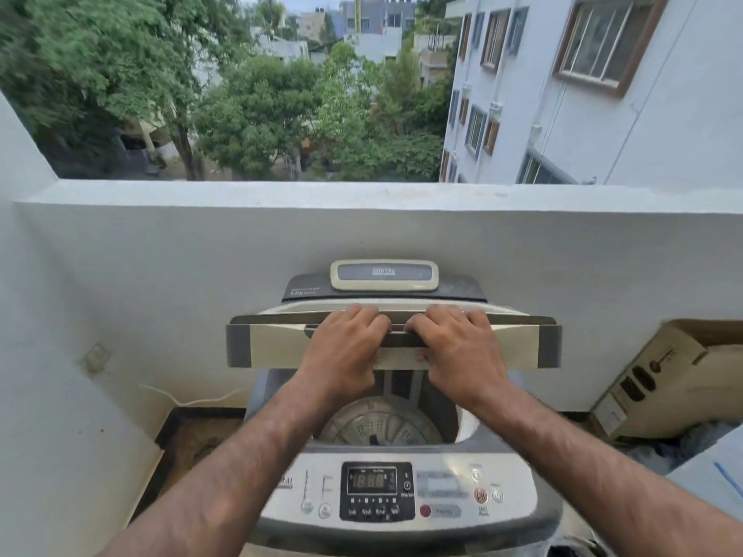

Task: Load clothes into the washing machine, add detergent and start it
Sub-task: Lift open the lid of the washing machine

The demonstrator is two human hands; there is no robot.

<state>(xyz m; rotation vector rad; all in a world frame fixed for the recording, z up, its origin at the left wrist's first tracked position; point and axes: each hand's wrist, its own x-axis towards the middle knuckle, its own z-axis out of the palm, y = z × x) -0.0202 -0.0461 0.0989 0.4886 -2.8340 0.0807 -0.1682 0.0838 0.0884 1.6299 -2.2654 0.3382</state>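
- The washing machine (pixel 402 456) stands against the white balcony wall (pixel 161 275), its folding lid (pixel 522 347) raised partway and held level in front of the person.
- The left hand (pixel 341 355) is closed over the lid's near edge — fingers curled across the top, thumb tucked beneath.
- The right hand (pixel 462 351) holds the same edge just beside the left, its grip shut in the same way, fingers over and thumb under.
- Directly below both grips the drum (pixel 382 428) lies open; its grey ribbed base shows, and no clothes can be seen inside.
- Nearer the person than the grips, the control panel (pixel 402 492) runs across the machine's front, with a dark display (pixel 372 481) and round buttons to its right.
- Beyond the grips, at the back of the machine, sits a cream housing (pixel 384 275) marked "DIGITAL".
- Well right of the right grip, a cardboard box (pixel 659 379) leans against the wall.
- Left of the left grip, a wall socket (pixel 95 355) and a white cable (pixel 189 402) — the cable trails along the wall's foot.
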